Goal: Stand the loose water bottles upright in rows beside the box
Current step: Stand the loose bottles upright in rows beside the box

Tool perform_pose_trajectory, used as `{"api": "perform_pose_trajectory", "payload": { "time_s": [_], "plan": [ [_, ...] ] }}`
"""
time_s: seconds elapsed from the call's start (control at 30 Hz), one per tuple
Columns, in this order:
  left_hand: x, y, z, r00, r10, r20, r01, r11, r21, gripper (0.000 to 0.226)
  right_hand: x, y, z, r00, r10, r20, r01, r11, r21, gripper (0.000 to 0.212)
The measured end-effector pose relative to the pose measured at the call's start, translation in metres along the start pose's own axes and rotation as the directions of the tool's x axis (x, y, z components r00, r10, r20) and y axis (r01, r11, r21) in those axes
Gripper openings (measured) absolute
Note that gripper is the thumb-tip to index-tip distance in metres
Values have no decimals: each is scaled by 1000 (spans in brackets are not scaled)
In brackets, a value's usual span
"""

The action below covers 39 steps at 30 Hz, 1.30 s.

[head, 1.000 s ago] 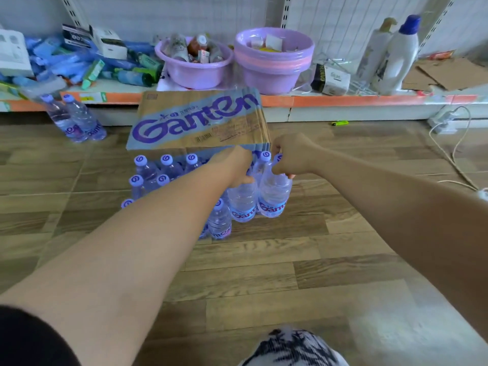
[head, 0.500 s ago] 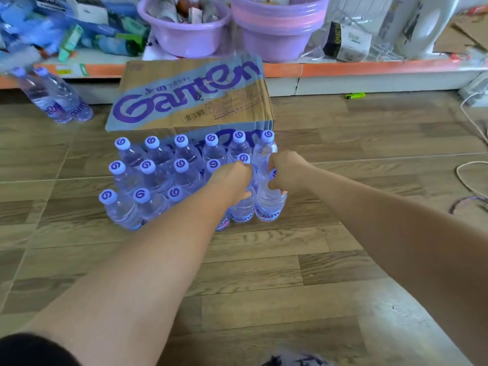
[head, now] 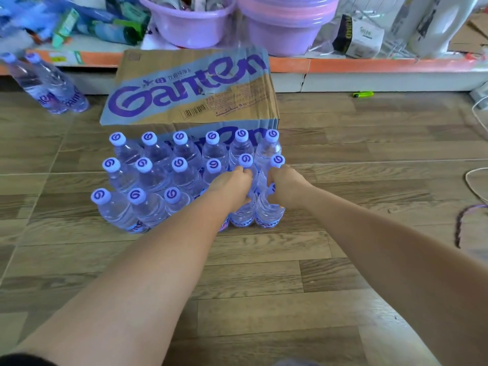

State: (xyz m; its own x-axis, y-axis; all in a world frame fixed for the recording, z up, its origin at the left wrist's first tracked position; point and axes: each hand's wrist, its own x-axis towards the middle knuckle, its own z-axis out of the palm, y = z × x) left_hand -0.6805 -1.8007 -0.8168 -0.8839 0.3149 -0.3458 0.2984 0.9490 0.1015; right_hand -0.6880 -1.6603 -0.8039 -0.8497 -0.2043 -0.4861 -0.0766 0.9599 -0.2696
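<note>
A brown and blue Ganten cardboard box (head: 190,88) stands on the wooden floor. In front of it, several clear water bottles with purple-swirl caps stand upright in three rows (head: 148,178). My left hand (head: 232,187) grips the top of a front-row bottle (head: 241,215). My right hand (head: 286,188) grips the neighbouring front-row bottle (head: 269,216) at the right end. Both bottles stand on the floor. Two more bottles (head: 50,85) stand apart at the far left near the shelf.
A low shelf with an orange edge (head: 369,66) runs behind the box, holding purple basins (head: 190,25), packets and white jugs. A green lighter (head: 363,94) lies on the floor to the right. Cables (head: 472,180) lie at the right edge.
My hands moved down and nearer with the two bottles, setting them onto the floor at the right end of the front row. The camera tilted down, revealing the three rows.
</note>
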Motion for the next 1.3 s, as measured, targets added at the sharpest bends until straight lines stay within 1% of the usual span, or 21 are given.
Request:
{"api": "perform_pose_trajectory", "payload": {
  "time_s": [0.1, 0.2, 0.27, 0.33, 0.37, 0.43, 0.53, 0.57, 0.63, 0.7, 0.77, 0.93, 1.03, 1.13, 1.23, 1.3],
  "plan": [
    [1, -2, 2, 1000, 1, 15, -1, 1000, -19, 34, 1, 0, -1, 1000, 2, 14, -1, 1000, -18, 43],
    [0, -1, 5, 1000, -19, 10, 19, 997, -70, 38, 1, 0, -2, 997, 8, 78, -2, 998, -70, 45],
    [-1, -3, 4, 998, -59, 13, 60, 985, -161, 45, 2, -1, -5, 992, 12, 124, 4, 991, -134, 43],
    [-1, -8, 1, 994, -107, 40, 114, 946, -303, 55, 3, -4, -11, 988, 23, 150, 1, 988, -157, 39],
    [-2, -12, -3, 992, -114, 51, 125, 926, -356, 58, 3, -8, -16, 989, 30, 146, -3, 984, -180, 43],
    [-3, -20, -14, 993, -109, 42, 117, 907, -404, 55, 6, -18, -29, 997, 34, 71, -15, 966, -259, 47],
    [-6, -38, -34, 992, -121, -40, 97, 921, -377, 48, 18, -37, -50, 995, -40, -86, 16, 967, -256, 38],
    [-8, -47, -41, 989, -135, -56, 107, 929, -354, 47, 22, -45, -57, 992, -73, -103, 46, 968, -246, 38],
    [-14, -65, -54, 984, -170, -57, 145, 941, -305, 46, 32, -61, -66, 988, -134, -77, 113, 967, -230, 42],
    [-22, -89, -67, 972, -230, -52, 207, 938, -279, 48, 41, -79, -71, 983, -180, -30, 168, 958, -232, 51],
    [-33, -116, -77, 949, -312, -48, 283, 908, -308, 51, 50, -101, -73, 977, -212, 0, 206, 950, -234, 56],
    [-66, -187, -88, 884, -466, 29, 447, 826, -344, 57, 67, -154, -74, 962, -272, 36, 273, 942, -196, 58],
    [-80, -231, -92, 860, -508, 44, 492, 803, -336, 60, 82, -185, -69, 952, -305, 33, 306, 933, -189, 61],
    [-78, -284, -94, 845, -534, 17, 510, 796, -325, 61, 110, -225, -65, 947, -322, 24, 320, 928, -192, 61],
    [-66, -346, -94, 846, -532, -34, 493, 806, -327, 61, 146, -276, -59, 950, -312, 2, 308, 935, -175, 62],
    [-55, -389, -91, 855, -517, -42, 479, 818, -318, 61, 167, -310, -54, 952, -307, -20, 300, 942, -153, 60]
  ]
}}
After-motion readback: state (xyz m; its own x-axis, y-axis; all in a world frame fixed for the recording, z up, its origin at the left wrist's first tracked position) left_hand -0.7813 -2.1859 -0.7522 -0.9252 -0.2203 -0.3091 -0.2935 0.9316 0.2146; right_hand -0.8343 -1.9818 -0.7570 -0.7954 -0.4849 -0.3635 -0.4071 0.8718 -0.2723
